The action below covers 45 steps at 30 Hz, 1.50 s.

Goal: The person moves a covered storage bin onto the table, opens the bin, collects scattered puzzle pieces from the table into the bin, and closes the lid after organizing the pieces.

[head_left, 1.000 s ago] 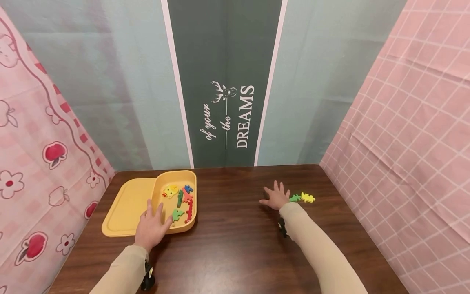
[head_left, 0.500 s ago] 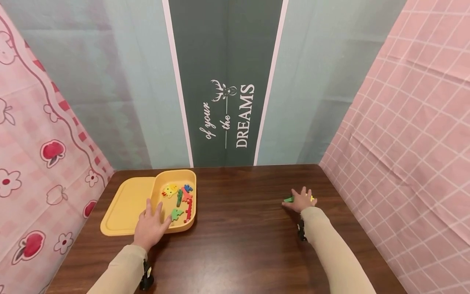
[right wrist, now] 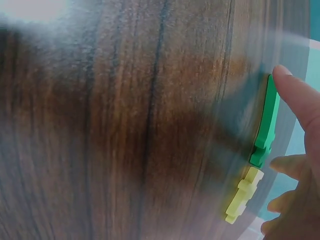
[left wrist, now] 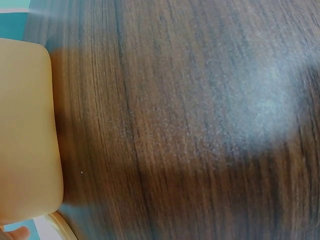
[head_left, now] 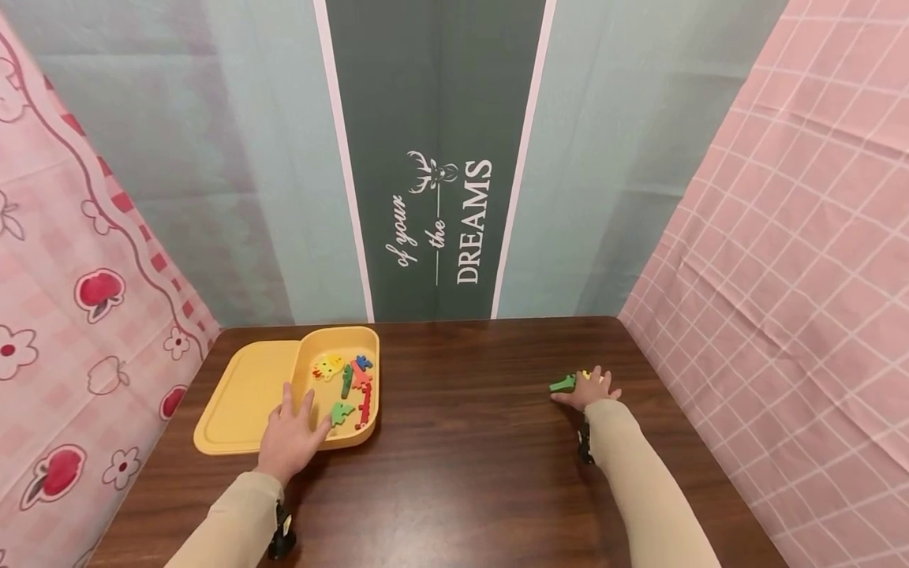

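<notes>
At the table's right side, my right hand (head_left: pixel 591 390) is over a green puzzle piece (right wrist: pixel 266 120) and a yellow puzzle piece (right wrist: pixel 244 195), its fingers spread. In the right wrist view the thumb reaches the far end of the green piece, and the other fingertips are beside the yellow one. The two pieces lie end to end on the wood. My left hand (head_left: pixel 289 434), fingers apart, rests at the near left edge of a yellow box (head_left: pixel 377 371). Inside the box lie a yellow animal-face piece (head_left: pixel 329 368), a light green piece (head_left: pixel 342 412) and a red piece (head_left: pixel 364 406).
The flat yellow lid (head_left: pixel 237 402) lies left of the box, partly behind the left hand. Blue (head_left: pixel 364 362), coral (head_left: pixel 361 376) and dark green (head_left: pixel 346 382) pieces are also in the box. Cloth hangs around the brown table (head_left: pixel 454 473).
My right hand has moved right, from beside the green and yellow pieces to over them. The left hand has stayed at the box.
</notes>
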{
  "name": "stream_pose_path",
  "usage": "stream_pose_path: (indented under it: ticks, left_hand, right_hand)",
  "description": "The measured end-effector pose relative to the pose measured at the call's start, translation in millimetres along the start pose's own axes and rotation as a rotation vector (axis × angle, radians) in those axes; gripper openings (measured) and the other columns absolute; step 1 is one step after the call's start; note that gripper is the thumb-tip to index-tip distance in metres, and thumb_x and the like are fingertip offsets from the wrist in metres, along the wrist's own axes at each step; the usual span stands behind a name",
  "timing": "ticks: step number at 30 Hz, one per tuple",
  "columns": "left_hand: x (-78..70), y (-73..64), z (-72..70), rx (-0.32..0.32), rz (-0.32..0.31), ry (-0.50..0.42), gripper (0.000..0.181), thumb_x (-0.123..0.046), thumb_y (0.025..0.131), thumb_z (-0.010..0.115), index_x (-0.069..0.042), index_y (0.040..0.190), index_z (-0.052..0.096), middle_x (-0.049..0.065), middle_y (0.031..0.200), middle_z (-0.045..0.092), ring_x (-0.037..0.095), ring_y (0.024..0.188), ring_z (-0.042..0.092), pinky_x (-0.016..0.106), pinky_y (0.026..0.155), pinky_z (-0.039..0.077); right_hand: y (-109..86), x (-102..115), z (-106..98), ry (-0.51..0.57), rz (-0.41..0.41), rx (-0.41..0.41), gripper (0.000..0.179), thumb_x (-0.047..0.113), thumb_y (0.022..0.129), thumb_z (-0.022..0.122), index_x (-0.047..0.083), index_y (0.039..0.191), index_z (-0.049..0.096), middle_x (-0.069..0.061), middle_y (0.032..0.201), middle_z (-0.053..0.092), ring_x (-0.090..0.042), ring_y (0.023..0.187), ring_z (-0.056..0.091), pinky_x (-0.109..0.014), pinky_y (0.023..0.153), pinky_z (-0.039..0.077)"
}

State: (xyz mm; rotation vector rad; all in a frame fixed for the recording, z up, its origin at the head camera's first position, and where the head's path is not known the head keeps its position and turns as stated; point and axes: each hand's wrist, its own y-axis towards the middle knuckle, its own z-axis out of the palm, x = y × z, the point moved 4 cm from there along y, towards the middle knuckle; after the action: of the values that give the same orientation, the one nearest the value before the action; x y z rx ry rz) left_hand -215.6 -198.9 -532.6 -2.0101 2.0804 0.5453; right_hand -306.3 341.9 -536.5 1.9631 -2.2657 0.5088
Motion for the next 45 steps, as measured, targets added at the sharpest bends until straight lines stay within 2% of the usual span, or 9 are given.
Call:
stream_pose_path:
  ticks: [7, 15, 20, 27, 36, 41, 45]
  left_hand:
    - [-0.1, 0.1, 0.2, 0.030, -0.019, -0.010, 0.069, -0.045, 0.092, 0.047, 0.003, 0.140, 0.034, 0.036, 0.147, 0.001, 0.060, 0.115, 0.031, 0.066, 0.090, 0.031]
    - [2.4, 1.7, -0.8, 0.046, -0.040, -0.003, 0.070, -0.047, 0.092, 0.046, 0.000, 0.142, 0.033, 0.034, 0.148, 0.000, 0.059, 0.118, 0.029, 0.066, 0.092, 0.030]
    - [-0.8, 1.6, -3.2, 0.050, -0.026, -0.007, 0.070, -0.046, 0.092, 0.047, 0.002, 0.142, 0.033, 0.035, 0.148, 0.001, 0.060, 0.117, 0.030, 0.066, 0.092, 0.030]
    - [0.7, 1.6, -6.9, 0.019, -0.018, 0.009, 0.071, -0.046, 0.091, 0.049, 0.003, 0.141, 0.034, 0.036, 0.147, 0.004, 0.060, 0.117, 0.030, 0.067, 0.090, 0.030]
    - [1.8, 5.2, -10.2, 0.049, -0.024, -0.011, 0.081, -0.054, 0.089, 0.048, 0.001, 0.145, 0.026, 0.036, 0.147, 0.005, 0.066, 0.121, 0.015, 0.071, 0.092, 0.023]
    - [4.9, -2.7, -12.8, 0.057, -0.016, -0.015, 0.082, -0.058, 0.089, 0.045, -0.001, 0.146, 0.024, 0.032, 0.148, 0.007, 0.062, 0.125, 0.012, 0.070, 0.094, 0.020]
    - [7.0, -13.7, -12.7, 0.029, -0.005, 0.024, 0.084, -0.060, 0.089, 0.044, -0.001, 0.146, 0.025, 0.030, 0.149, 0.010, 0.057, 0.128, 0.013, 0.070, 0.096, 0.016]
  right_hand:
    - [7.7, -0.9, 8.5, -0.026, 0.035, 0.009, 0.092, 0.053, 0.078, 0.065, -0.011, 0.135, 0.033, -0.041, 0.142, 0.005, -0.056, 0.130, 0.000, -0.072, 0.096, 0.005]
    - [11.8, 5.6, 9.6, -0.049, 0.030, -0.015, 0.092, 0.060, 0.078, 0.061, -0.013, 0.130, 0.039, -0.042, 0.140, 0.010, -0.055, 0.130, 0.004, -0.073, 0.095, 0.010]
    - [9.3, 7.2, 7.5, -0.067, 0.051, -0.009, 0.092, 0.060, 0.077, 0.062, -0.012, 0.129, 0.040, -0.042, 0.138, 0.015, -0.056, 0.128, 0.010, -0.072, 0.095, 0.014]
    - [3.6, 17.1, 7.3, -0.002, 0.046, 0.025, 0.092, 0.057, 0.074, 0.067, -0.009, 0.131, 0.038, -0.040, 0.138, 0.018, -0.056, 0.127, 0.010, -0.073, 0.094, 0.012]
    - [-7.5, 26.6, -1.4, 0.004, 0.031, 0.043, 0.084, 0.049, 0.076, 0.070, -0.009, 0.129, 0.040, -0.041, 0.137, 0.021, -0.058, 0.128, 0.008, -0.074, 0.093, 0.011]
    - [-11.9, 26.3, 0.1, 0.024, 0.050, 0.053, 0.084, 0.047, 0.076, 0.070, -0.009, 0.130, 0.038, -0.042, 0.136, 0.020, -0.059, 0.127, 0.006, -0.074, 0.094, 0.008]
    - [-11.4, 24.3, 0.9, 0.043, 0.044, 0.049, 0.084, 0.047, 0.076, 0.070, -0.009, 0.130, 0.037, -0.044, 0.136, 0.018, -0.060, 0.127, 0.004, -0.074, 0.094, 0.006]
